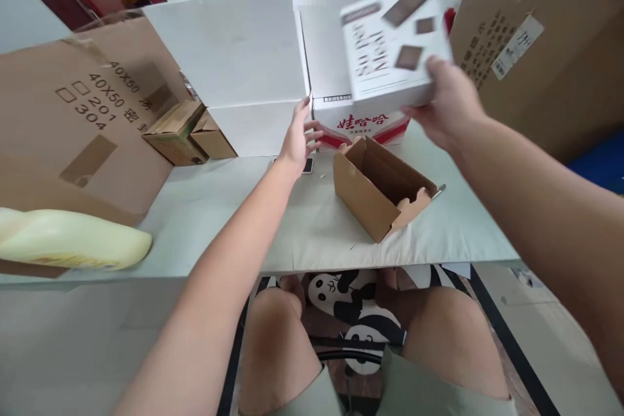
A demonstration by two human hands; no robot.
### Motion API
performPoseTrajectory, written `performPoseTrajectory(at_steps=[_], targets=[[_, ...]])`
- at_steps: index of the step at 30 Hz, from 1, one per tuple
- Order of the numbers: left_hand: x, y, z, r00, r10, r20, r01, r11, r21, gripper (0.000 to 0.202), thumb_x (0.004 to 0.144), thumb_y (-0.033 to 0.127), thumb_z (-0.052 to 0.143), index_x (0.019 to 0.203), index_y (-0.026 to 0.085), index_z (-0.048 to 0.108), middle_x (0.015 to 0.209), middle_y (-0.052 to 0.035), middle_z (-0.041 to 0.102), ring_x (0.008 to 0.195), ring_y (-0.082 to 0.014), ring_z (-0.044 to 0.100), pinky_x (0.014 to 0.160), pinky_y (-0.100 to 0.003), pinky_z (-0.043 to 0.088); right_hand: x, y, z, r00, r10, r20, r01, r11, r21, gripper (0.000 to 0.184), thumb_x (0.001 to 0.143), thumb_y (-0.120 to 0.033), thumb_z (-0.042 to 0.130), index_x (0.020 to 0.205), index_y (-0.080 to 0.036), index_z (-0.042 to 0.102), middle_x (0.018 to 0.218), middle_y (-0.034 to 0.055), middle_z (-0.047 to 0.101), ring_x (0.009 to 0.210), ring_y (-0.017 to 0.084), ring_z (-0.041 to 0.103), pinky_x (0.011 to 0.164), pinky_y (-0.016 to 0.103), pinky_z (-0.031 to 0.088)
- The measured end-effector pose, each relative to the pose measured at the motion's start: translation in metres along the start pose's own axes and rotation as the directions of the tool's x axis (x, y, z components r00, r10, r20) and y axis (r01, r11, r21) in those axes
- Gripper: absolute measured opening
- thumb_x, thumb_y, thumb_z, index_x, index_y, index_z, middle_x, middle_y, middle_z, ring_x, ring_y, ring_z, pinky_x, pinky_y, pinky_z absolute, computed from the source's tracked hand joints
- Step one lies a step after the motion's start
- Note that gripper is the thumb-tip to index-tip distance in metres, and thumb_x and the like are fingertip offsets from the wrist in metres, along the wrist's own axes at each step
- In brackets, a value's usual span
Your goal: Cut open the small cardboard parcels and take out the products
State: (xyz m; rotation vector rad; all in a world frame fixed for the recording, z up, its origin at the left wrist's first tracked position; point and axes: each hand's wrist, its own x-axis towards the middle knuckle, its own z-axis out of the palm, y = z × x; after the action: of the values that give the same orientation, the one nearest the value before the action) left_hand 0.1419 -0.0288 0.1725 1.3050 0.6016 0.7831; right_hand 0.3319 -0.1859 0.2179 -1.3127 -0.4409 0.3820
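Observation:
My right hand (451,107) grips a white printed box (390,45) by its lower right edge and holds it in the air above the table; the box is blurred by motion. My left hand (298,136) reaches forward with fingers loosely spread and holds nothing, close to the white carton with red print (361,123). An open brown cardboard mailer box (383,185) lies empty on the table between my hands. A small dark object (308,166) lies just under my left hand.
A pale table (219,221) carries large white cartons (234,58) at the back, small folded brown boxes (182,133) to the left, a big brown carton (73,117) and a yellowish bag (68,240). Another large brown carton (541,39) stands right.

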Motion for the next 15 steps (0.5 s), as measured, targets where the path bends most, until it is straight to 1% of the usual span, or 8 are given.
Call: performPoseTrajectory(at_steps=[2, 3, 5, 7, 9, 11, 13, 15], targets=[[-0.026, -0.026, -0.010, 1.000, 0.019, -0.010, -0.020, 0.996, -0.087, 0.048, 0.089, 0.051, 0.059, 0.134, 0.035, 0.060, 0.112, -0.0040, 0.068, 0.096, -0.0175, 0.071, 0.078, -0.026, 0.052, 0.006, 0.005, -0.049, 0.986, -0.097, -0.136, 0.103, 0.994, 0.038, 0.022, 0.101, -0.031, 0.046, 0.122, -0.025, 0.053, 0.135, 0.0051, 0.065, 0.108, 0.013, 0.069, 0.072, 0.021, 0.059], [-0.037, -0.042, -0.015, 0.999, -0.005, -0.053, -0.002, 0.990, -0.140, 0.046, 0.086, 0.049, 0.061, 0.130, 0.034, 0.060, 0.106, -0.0028, 0.068, 0.093, -0.0165, 0.071, 0.077, -0.024, 0.051, 0.009, 0.012, -0.072, 0.971, -0.092, -0.219, 0.096, 0.995, 0.007, 0.020, 0.102, -0.027, 0.046, 0.121, -0.025, 0.053, 0.136, 0.0048, 0.065, 0.105, 0.011, 0.068, 0.073, 0.022, 0.057], [-0.054, -0.079, -0.019, 0.982, -0.110, -0.153, 0.071, 0.968, -0.241, 0.041, 0.081, 0.049, 0.064, 0.117, 0.030, 0.061, 0.096, -0.0002, 0.066, 0.086, -0.0149, 0.070, 0.075, -0.024, 0.051, 0.015, 0.034, -0.114, 0.917, 0.010, -0.400, -0.048, 0.995, -0.084, 0.015, 0.100, -0.024, 0.051, 0.115, -0.025, 0.055, 0.132, 0.0038, 0.063, 0.100, 0.010, 0.065, 0.076, 0.025, 0.057], [-0.064, -0.113, -0.018, 0.954, -0.219, -0.205, 0.151, 0.941, -0.302, 0.036, 0.077, 0.052, 0.062, 0.102, 0.026, 0.059, 0.085, 0.0013, 0.062, 0.075, -0.0141, 0.067, 0.071, -0.024, 0.050, 0.022, 0.065, -0.145, 0.826, 0.135, -0.547, -0.241, 0.962, -0.126, 0.012, 0.094, -0.025, 0.063, 0.104, -0.024, 0.056, 0.123, 0.0049, 0.061, 0.094, 0.012, 0.061, 0.075, 0.030, 0.057], [-0.067, -0.138, -0.013, 0.940, -0.287, -0.184, 0.218, 0.921, -0.323, 0.034, 0.075, 0.053, 0.062, 0.089, 0.023, 0.059, 0.077, 0.0010, 0.060, 0.068, -0.0140, 0.062, 0.067, -0.025, 0.047, 0.033, 0.095, -0.165, 0.764, 0.200, -0.613, -0.354, 0.925, -0.140, 0.017, 0.089, -0.024, 0.069, 0.095, -0.022, 0.053, 0.112, 0.0055, 0.057, 0.090, 0.014, 0.057, 0.071, 0.032, 0.057], [-0.067, -0.151, -0.008, 0.939, -0.321, -0.126, 0.267, 0.908, -0.324, 0.032, 0.072, 0.051, 0.064, 0.080, 0.020, 0.061, 0.072, -0.0004, 0.059, 0.065, -0.0145, 0.060, 0.065, -0.026, 0.045, 0.048, 0.120, -0.173, 0.747, 0.209, -0.631, -0.395, 0.903, -0.168, 0.021, 0.088, -0.025, 0.069, 0.090, -0.023, 0.048, 0.103, 0.0038, 0.052, 0.087, 0.014, 0.055, 0.066, 0.031, 0.057], [-0.064, -0.154, -0.007, 0.946, -0.320, -0.053, 0.288, 0.904, -0.315, 0.031, 0.073, 0.050, 0.065, 0.075, 0.019, 0.064, 0.071, -0.0020, 0.060, 0.066, -0.0155, 0.059, 0.066, -0.027, 0.045, 0.070, 0.139, -0.173, 0.754, 0.182, -0.631, -0.401, 0.889, -0.222, 0.024, 0.090, -0.026, 0.066, 0.087, -0.025, 0.043, 0.097, 0.0014, 0.047, 0.085, 0.014, 0.052, 0.065, 0.029, 0.056], [-0.059, -0.153, -0.009, 0.955, -0.298, 0.003, 0.284, 0.906, -0.313, 0.031, 0.076, 0.051, 0.065, 0.074, 0.019, 0.066, 0.074, -0.0033, 0.061, 0.070, -0.0166, 0.059, 0.069, -0.029, 0.047, 0.094, 0.153, -0.167, 0.800, 0.124, -0.587, -0.363, 0.879, -0.310, 0.026, 0.092, -0.023, 0.061, 0.084, -0.026, 0.037, 0.093, -0.0004, 0.041, 0.084, 0.013, 0.048, 0.064, 0.027, 0.054]])
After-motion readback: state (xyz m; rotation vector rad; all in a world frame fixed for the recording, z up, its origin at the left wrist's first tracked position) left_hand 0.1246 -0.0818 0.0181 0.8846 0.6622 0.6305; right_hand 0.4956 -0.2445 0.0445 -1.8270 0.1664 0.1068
